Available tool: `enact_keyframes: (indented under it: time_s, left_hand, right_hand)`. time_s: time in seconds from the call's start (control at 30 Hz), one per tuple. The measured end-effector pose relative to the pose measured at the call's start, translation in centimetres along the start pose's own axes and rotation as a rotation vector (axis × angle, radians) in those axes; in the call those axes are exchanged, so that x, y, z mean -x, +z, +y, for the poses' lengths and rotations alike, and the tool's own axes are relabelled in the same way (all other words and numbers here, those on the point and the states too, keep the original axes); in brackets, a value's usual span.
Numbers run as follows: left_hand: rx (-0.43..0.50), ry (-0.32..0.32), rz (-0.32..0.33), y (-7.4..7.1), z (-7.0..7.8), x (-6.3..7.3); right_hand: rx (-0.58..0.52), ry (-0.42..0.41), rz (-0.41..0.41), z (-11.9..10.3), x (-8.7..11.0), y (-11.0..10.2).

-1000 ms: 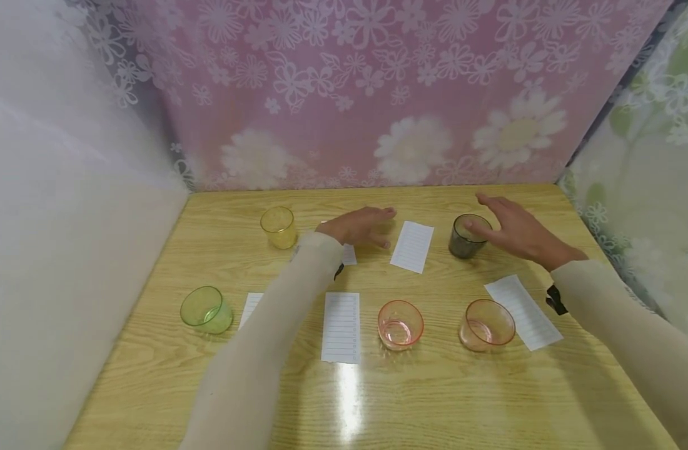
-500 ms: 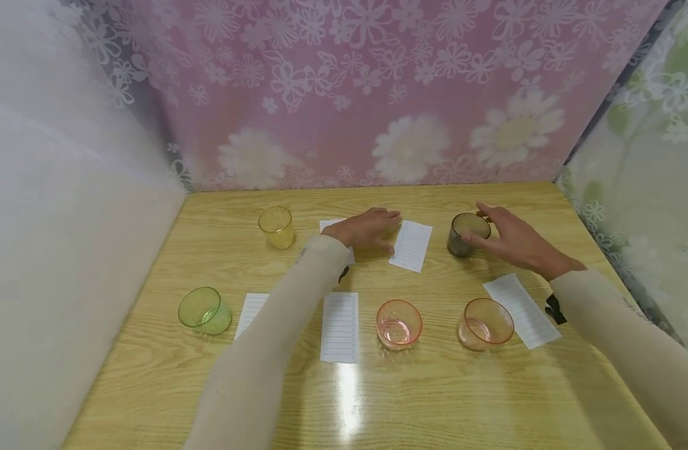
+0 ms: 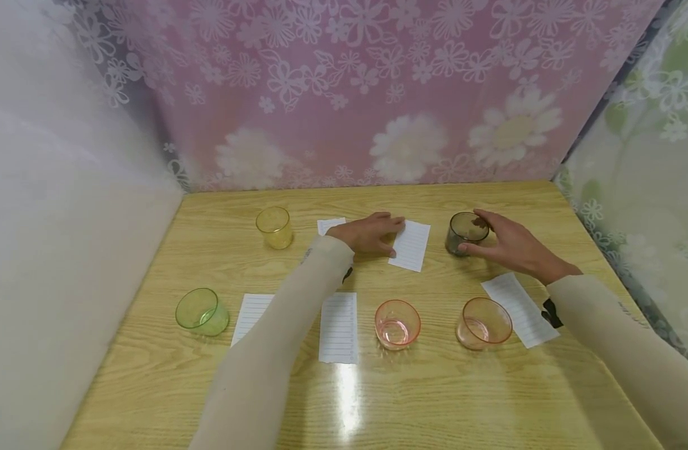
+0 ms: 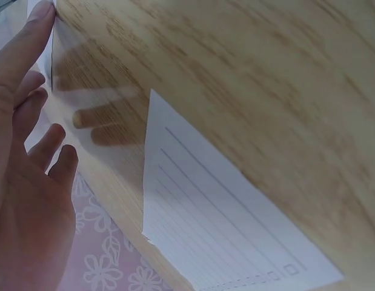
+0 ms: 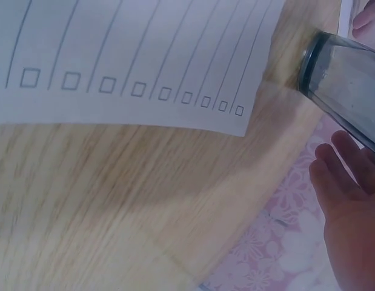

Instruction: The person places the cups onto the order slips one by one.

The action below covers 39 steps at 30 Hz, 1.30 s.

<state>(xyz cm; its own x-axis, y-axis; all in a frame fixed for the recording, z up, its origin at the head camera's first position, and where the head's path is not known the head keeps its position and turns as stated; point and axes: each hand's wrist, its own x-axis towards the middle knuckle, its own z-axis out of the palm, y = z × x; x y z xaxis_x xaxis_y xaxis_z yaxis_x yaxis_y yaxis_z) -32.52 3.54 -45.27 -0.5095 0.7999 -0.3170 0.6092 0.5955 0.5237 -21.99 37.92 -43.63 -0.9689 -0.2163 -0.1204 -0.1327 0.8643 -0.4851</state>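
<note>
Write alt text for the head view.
A person's right hand is partly around a dark cup and their left hand is at the edge of a lined paper. A yellow cup, a green cup, two pink cups and four more papers are spread over the table.

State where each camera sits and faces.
Head: on the head, facing forward and down over the wood-grain table; left hand, right hand and cream sleeves show.
Left wrist: worn there, facing the left hand and a lined white paper slip.
Right wrist: worn there, facing the right hand, another slip and a smoky grey transparent cup.
Shared by head and right wrist: that cup.
</note>
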Motion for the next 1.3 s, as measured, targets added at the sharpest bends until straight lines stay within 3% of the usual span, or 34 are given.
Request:
enact_keyframes:
  time_s: [0.23,0.63,0.97,1.3]
  left_hand:
    - [-0.006,-0.061,-0.036,0.0,-0.2,-0.1]
    - [-0.034,-0.039,-0.008,0.2,-0.2,-0.1]
    - [-0.076,-0.057,0.024,0.7,-0.3,-0.1]
    - [-0.143,-0.02,0.074,1.3,0.2,0.1]
  right_hand:
    - [-0.007,-0.015,0.036,-0.1,-0.3,0.3]
    - [-0.039,0.003,0.064,-0.2,-0.2,0.4]
    - [-0.057,-0.012,0.079,-0.2,-0.6,0.2]
    - [-0.053,-0.033,0.101,-0.7,-0.8,-0.4]
